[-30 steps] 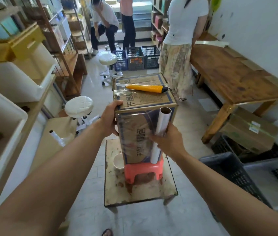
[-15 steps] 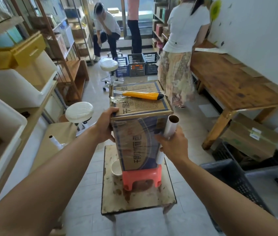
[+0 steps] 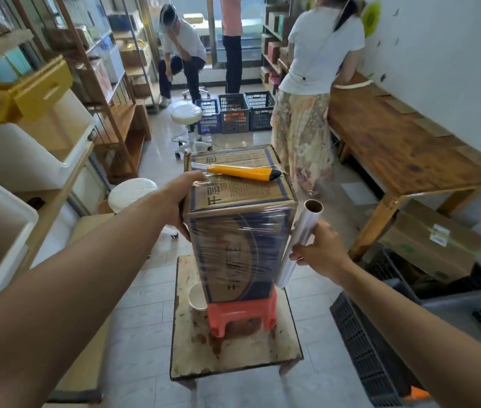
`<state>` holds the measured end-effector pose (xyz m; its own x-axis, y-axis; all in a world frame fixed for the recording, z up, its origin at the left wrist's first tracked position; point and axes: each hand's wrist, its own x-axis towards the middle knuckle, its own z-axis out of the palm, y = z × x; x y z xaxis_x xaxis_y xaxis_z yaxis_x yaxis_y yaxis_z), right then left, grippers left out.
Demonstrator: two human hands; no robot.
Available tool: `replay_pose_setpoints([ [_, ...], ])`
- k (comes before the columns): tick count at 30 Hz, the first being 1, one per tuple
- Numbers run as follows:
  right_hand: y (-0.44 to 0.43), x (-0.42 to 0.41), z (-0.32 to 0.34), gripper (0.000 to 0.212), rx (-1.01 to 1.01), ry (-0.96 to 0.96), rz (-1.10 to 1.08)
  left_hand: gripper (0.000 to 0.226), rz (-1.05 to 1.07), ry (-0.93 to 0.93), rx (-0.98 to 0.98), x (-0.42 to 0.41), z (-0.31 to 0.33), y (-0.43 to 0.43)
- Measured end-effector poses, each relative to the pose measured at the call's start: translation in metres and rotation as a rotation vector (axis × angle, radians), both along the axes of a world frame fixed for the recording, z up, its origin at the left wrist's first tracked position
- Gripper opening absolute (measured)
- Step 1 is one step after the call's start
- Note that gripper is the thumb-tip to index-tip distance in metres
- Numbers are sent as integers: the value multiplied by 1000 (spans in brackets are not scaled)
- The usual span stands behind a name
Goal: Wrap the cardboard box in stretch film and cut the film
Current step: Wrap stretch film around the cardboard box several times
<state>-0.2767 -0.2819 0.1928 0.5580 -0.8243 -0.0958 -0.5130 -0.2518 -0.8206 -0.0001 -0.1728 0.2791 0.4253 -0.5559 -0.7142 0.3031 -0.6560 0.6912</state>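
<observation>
A tall cardboard box (image 3: 239, 198) with blue print stands upright on a small red stool (image 3: 242, 316). Clear stretch film covers its near face. A yellow utility knife (image 3: 243, 173) lies across the box top. My left hand (image 3: 178, 201) grips the box's upper left corner, thumb on top. My right hand (image 3: 320, 250) holds the stretch film roll (image 3: 299, 242) tilted just off the box's right edge, with film running from the roll onto the box.
The red stool sits on a worn low table (image 3: 233, 357) beside a white cup (image 3: 198, 295). A wooden bench (image 3: 395, 148) runs along the right wall, with black crates (image 3: 380, 348) below. Shelves (image 3: 56, 113) and white stools stand left. A person (image 3: 315, 83) stands just behind the box.
My right hand has carried the roll from the box's near face out past its right edge, drawing film across the front. My left hand has stayed on the upper left corner.
</observation>
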Motion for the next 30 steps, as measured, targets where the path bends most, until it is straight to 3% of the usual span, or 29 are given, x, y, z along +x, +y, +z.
replay_pose_setpoints([
  [6,-26,7,5,31,31,8,118,58,49,-109,49,-9,0,-11],
  [10,-38,3,3,25,-147,31,274,85,51,-95,54,-5,-11,-5],
  [14,-64,-3,-1,31,-201,56,382,51,115,-217,24,-26,-1,-8],
  [18,-81,2,-1,39,-50,21,429,34,132,-226,-69,-30,-6,-15],
  [22,-82,13,-4,52,18,-19,430,34,186,-239,-106,-30,-10,-14],
  [30,-95,20,-17,31,-43,-84,409,30,193,-253,-135,-35,-6,-18],
])
